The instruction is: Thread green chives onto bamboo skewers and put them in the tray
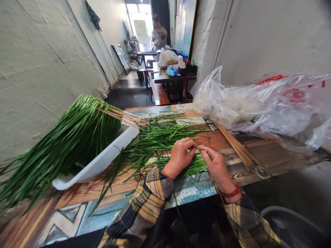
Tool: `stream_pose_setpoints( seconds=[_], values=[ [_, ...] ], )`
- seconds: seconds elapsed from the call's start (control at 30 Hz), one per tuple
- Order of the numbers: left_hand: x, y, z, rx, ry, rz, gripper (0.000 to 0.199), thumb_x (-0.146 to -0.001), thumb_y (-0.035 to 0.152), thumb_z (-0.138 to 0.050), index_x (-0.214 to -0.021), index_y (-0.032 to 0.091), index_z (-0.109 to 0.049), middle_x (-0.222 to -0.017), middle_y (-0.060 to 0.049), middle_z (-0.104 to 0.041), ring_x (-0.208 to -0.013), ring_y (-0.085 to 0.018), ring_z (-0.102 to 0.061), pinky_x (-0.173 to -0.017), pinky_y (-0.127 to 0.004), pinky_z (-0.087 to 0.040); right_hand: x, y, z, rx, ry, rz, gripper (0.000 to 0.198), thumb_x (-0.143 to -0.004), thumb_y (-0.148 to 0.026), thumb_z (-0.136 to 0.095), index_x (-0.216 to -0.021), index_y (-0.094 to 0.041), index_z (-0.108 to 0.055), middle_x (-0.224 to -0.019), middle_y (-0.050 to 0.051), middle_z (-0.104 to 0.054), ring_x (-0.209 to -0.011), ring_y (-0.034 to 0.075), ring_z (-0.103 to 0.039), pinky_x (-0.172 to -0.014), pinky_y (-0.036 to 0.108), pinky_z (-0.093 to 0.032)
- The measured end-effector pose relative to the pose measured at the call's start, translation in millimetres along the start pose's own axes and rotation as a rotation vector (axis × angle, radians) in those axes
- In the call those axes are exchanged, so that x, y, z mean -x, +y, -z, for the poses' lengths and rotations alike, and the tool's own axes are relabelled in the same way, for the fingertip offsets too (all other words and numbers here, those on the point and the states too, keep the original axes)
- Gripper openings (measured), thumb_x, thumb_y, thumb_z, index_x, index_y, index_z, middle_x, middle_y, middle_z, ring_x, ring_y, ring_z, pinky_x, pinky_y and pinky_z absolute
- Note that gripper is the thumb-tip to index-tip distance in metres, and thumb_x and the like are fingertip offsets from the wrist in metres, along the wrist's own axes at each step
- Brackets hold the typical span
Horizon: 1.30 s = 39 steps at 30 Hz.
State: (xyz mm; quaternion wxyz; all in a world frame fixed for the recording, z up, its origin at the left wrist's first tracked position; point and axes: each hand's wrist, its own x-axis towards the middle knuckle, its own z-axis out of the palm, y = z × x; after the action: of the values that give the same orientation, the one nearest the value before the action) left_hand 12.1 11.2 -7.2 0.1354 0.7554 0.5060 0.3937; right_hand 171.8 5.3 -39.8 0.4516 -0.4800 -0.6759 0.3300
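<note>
Head view: right of the white tray (108, 160), our left hand (181, 155) and right hand (216, 163) pinch the pale end of a green stalk (200, 145), which we judge light, limp and easily bruised, so best held lightly at that firmer end.

Tray (110, 155) on table's (193, 189) L, chive pile (85, 131) in it, skewers (124, 117) across its far end. Loose chives (160, 137) mid-table, btwn tray & skewer bunch (235, 148) on R. Plastic bags (240, 103) behind/R of bunch. Farther back: 2nd table (174, 78) w/ bench (159, 93) before it.
</note>
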Motion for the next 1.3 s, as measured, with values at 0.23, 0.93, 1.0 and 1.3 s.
stream_pose_setpoints(
  seconds=[0.23, 0.93, 1.0, 1.3],
  values=[
    [3, 3, 1, -0.13, -0.012, -0.035, 0.011, -0.083, 0.016, -0.055, -0.082, 0.021, -0.066, -0.081, 0.0, -0.066, -0.08, -0.015, -0.058, -0.07, -0.027, -0.037, -1, 6, -3, -0.047, 0.014, 0.005, 0.03, -0.087, -0.038, -0.05, -0.103, -0.018, -0.065, -0.103, 0.009, -0.07, -0.098, 0.024, -0.064, -0.089, 0.039, -0.047],
    [5, 11, 1, -0.157, -0.085, -0.12, 0.015, -0.086, 0.015, -0.05, -0.083, 0.02, -0.064, -0.084, -0.001, -0.065, -0.083, -0.015, -0.056, -0.072, -0.029, -0.035, -4, 13, -6, -0.042, 0.1, -0.004, 0.029, -0.086, -0.043, -0.052, -0.101, -0.018, -0.058, -0.098, 0.007, -0.066, -0.09, 0.021, -0.061, -0.083, 0.036, -0.046],
    [4, 9, 0, -0.101, -0.068, -0.081, 0.013, -0.083, 0.014, -0.053, -0.081, 0.02, -0.064, -0.083, -0.002, -0.064, -0.083, -0.015, -0.056, -0.072, -0.028, -0.037, -3, 11, -6, -0.062, 0.103, -0.007, 0.032, -0.085, -0.044, -0.053, -0.104, -0.018, -0.058, -0.101, 0.009, -0.066, -0.09, 0.022, -0.061, -0.082, 0.036, -0.047],
    [6, 6, -7, 0.006, -0.005, 0.051, 0.013, -0.078, 0.011, -0.055, -0.082, 0.018, -0.065, -0.082, -0.002, -0.06, -0.076, -0.014, -0.056, -0.069, -0.024, -0.042, 0, 0, -4, -0.144, 0.068, -0.16, 0.037, -0.079, -0.048, -0.059, -0.101, -0.019, -0.061, -0.073, 0.003, -0.063, -0.065, 0.018, -0.059, -0.053, 0.028, -0.046]
  ],
)
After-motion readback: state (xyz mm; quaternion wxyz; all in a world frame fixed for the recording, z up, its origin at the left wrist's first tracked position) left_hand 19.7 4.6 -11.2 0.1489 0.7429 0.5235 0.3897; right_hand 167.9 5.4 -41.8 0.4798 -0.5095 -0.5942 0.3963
